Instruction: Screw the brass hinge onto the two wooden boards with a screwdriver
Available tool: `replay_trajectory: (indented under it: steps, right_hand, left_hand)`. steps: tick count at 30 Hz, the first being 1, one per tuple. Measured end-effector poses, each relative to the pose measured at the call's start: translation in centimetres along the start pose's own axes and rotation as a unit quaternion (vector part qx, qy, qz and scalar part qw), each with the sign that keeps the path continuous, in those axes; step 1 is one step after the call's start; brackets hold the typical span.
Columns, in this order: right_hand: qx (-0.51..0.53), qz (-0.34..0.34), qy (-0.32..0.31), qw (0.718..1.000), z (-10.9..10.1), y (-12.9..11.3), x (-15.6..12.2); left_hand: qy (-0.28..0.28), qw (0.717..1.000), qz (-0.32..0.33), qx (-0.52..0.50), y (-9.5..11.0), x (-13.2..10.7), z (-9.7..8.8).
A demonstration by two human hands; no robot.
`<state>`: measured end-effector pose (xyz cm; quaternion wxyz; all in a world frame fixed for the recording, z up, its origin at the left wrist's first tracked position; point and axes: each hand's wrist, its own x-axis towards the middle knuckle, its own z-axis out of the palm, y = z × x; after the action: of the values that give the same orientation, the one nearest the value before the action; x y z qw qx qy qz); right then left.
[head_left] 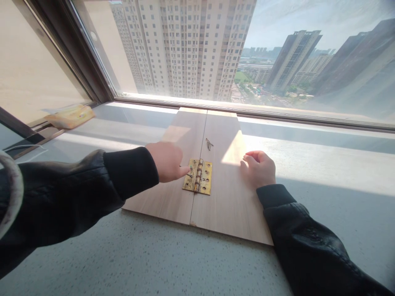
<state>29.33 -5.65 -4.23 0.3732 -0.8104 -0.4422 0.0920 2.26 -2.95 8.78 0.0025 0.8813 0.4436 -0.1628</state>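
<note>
A worn brass-coloured butt hinge [205, 177] lies unfolded across the seam between two pale wooden boards [228, 205]. My left hand [168, 162] comes in from the left with its fingers curled. One fingertip reaches the hinge's left leaf, where a small dark bit, perhaps a screw, shows beside it; what the fingers hold is unclear. Over the right board's outer edge, my right hand [259, 166] has its thumb and fingers pinched together. Anything between those fingertips is too small to name. A little pile of screws [209, 144] rests on the boards beyond the hinge.
The boards lie on a speckled white stone sill [154, 255], their far ends near the window frame [277, 117]. A yellowish packet [72, 117] is at the far left corner. A pale curved tube-like thing [14, 189] crosses the left edge. Tall buildings stand outside.
</note>
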Motion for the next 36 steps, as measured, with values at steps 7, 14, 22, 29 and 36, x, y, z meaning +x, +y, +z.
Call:
replay_trajectory:
  steps: [7,14,22,29,36]
  right_hand:
    - [-0.015,-0.005,-0.001,1.000,-0.1,-0.2,-0.1]
    - [-0.024,-0.009,-0.003,1.000,-0.2,-0.4,-0.3]
    - [-0.033,-0.012,0.000,0.999,-0.2,-0.4,-0.3]
    - [-0.026,-0.021,0.003,0.999,-0.1,-0.2,-0.1]
    - [-0.019,-0.033,0.004,0.999,-0.1,0.0,-0.1]
  left_hand:
    - [0.049,0.996,0.016,0.072,1.0,-0.6,0.0]
    - [0.069,0.983,0.103,0.138,1.8,-0.6,-0.7]
    - [0.085,0.935,0.258,0.230,1.7,0.1,-1.2]
    - [0.073,0.976,0.139,0.154,2.0,-0.6,-1.0]
    - [0.046,0.999,0.014,0.019,1.6,-0.3,-0.5]
